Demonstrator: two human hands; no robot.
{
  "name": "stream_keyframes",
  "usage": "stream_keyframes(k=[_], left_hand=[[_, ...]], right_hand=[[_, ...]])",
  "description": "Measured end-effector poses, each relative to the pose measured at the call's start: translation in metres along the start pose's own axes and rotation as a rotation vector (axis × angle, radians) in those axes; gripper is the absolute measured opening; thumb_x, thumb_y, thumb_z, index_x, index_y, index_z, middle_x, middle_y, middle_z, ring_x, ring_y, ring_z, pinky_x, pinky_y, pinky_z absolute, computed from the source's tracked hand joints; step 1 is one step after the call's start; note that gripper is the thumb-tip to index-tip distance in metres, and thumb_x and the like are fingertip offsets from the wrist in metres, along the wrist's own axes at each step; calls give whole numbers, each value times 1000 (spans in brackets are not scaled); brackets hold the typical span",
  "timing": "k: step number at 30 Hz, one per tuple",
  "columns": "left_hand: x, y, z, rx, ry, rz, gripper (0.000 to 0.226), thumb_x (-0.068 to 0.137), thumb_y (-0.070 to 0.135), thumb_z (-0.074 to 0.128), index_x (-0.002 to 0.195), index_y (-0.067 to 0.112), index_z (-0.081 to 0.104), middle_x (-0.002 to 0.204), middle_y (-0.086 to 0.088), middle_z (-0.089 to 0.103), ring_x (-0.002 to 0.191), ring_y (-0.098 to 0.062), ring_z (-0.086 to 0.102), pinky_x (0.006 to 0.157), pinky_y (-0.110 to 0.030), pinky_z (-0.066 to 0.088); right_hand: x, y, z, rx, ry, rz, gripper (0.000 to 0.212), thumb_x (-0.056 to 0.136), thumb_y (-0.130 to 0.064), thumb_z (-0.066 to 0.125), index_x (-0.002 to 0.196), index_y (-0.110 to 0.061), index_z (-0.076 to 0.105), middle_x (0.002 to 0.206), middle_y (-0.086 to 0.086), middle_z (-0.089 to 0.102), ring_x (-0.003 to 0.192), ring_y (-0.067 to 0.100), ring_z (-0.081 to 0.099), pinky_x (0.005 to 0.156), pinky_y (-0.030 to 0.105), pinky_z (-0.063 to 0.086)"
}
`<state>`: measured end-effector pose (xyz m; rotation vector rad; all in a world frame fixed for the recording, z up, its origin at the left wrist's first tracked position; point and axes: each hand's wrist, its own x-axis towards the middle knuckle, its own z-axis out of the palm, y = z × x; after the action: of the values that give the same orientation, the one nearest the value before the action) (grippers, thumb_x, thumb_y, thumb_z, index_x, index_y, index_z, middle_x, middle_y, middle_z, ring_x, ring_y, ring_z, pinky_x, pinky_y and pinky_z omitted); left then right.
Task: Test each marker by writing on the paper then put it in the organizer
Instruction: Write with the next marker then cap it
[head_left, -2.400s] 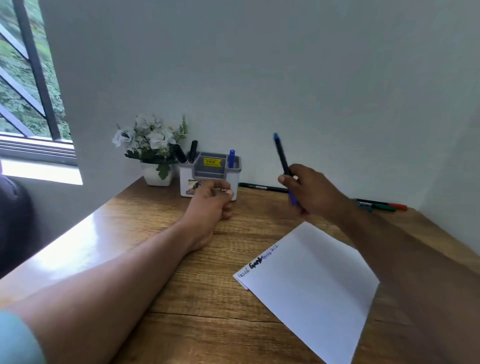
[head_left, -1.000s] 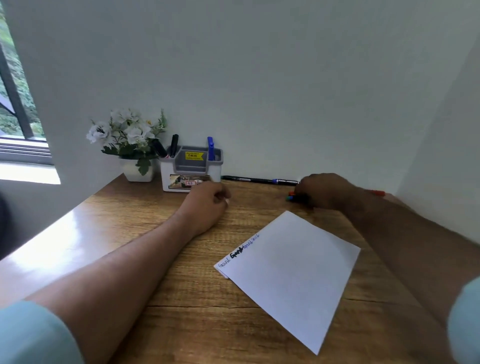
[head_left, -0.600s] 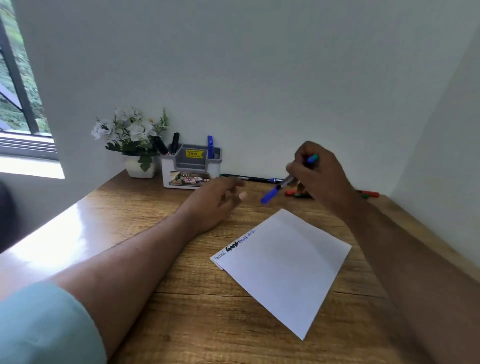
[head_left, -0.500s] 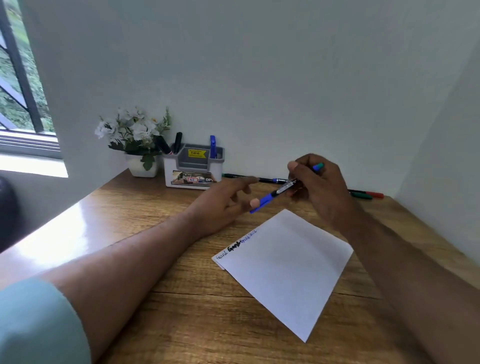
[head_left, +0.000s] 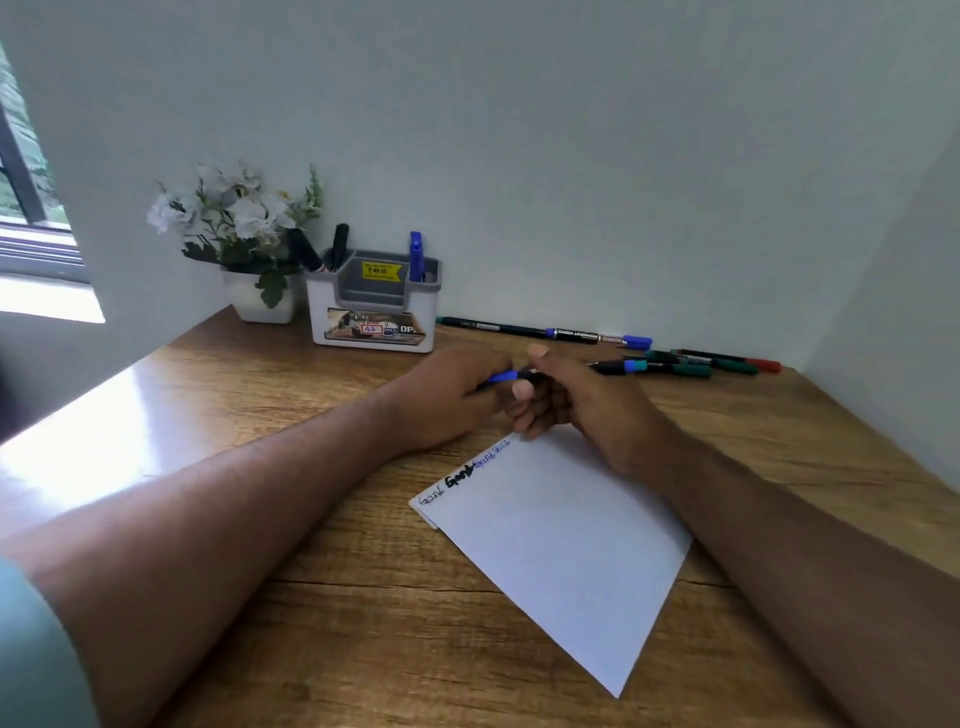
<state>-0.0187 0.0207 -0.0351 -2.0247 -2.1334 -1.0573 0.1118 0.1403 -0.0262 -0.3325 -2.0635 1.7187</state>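
Both hands closed on one blue marker (head_left: 503, 376): left hand (head_left: 452, 395) grip on the cap end, right hand (head_left: 576, 400) grip on the barrel, just above the paper (head_left: 556, 540) corner. Pull straight apart, keep barrel steady. Organizer (head_left: 373, 306) is beyond the left grip.

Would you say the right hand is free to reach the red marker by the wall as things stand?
Probably not yet: the right hand and left hand both grip a blue marker. Nothing blocks the way to the red marker.
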Motion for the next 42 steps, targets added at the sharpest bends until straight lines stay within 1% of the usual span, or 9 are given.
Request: stream_keyframes(k=[2,5,10,13,16,24,30,34,42], left_hand=[[0,5,0,-82,-14,-17,30,95,29,55,65,26,55,58,15,56,56,0,50,53,-12,35],[2,9,-1,-157,-35,-111,40,91,41,56,52,33,52,45,14,45,44,-1,40,48,-13,27],[-8,-14,-28,-278,112,-311,41,93,46,49,59,23,54,53,8,46,50,-10,42,59,-29,37],[-6,-11,-18,-168,-1,-272,31,98,34,47,80,17,67,71,9,60,65,-8,53,67,-28,40],[-3,-7,-12,-38,-177,-244,16,94,36,55,107,32,62,87,16,60,82,1,56,73,-24,42],[0,-11,-17,-15,-349,-233,30,75,50,73,100,38,61,84,24,50,78,3,48,65,-23,34],[2,-16,-17,-35,-395,-174,29,84,41,68,112,40,62,108,31,55,96,17,47,78,-10,32],[3,-21,-17,-48,-392,-146,26,87,32,66,112,41,63,102,35,56,97,23,48,81,-2,30],[3,-25,-22,-104,-423,-185,30,87,27,68,108,48,66,104,37,62,101,14,54,88,-9,36]], right_hand=[[-1,-3,-1,-21,-92,25,34,98,-21,49,78,-1,69,69,20,69,62,31,68,60,38,58],[-2,-10,-5,-44,-136,34,34,98,-19,48,80,1,70,73,22,71,67,35,70,62,38,58],[0,-19,-68,425,228,43,35,95,-20,48,76,-2,71,66,15,71,59,22,69,57,26,54],[-5,-16,-70,362,268,-8,24,95,-17,51,85,-7,70,58,7,67,47,12,61,46,20,50],[-4,-9,-42,306,150,3,23,88,-4,59,66,-8,64,51,3,53,42,10,44,46,21,36],[-1,2,-23,-36,3,30,22,89,-3,59,71,-1,70,57,11,65,39,16,53,39,22,41],[2,7,-10,-158,-45,8,27,93,-7,56,68,1,66,52,10,63,34,16,51,35,21,42],[3,10,-6,-233,-30,-27,29,93,-10,57,67,-3,66,53,8,64,37,16,54,36,22,44],[4,16,-6,-207,-4,-56,27,93,-7,58,69,2,66,56,11,64,41,18,56,39,25,47]])
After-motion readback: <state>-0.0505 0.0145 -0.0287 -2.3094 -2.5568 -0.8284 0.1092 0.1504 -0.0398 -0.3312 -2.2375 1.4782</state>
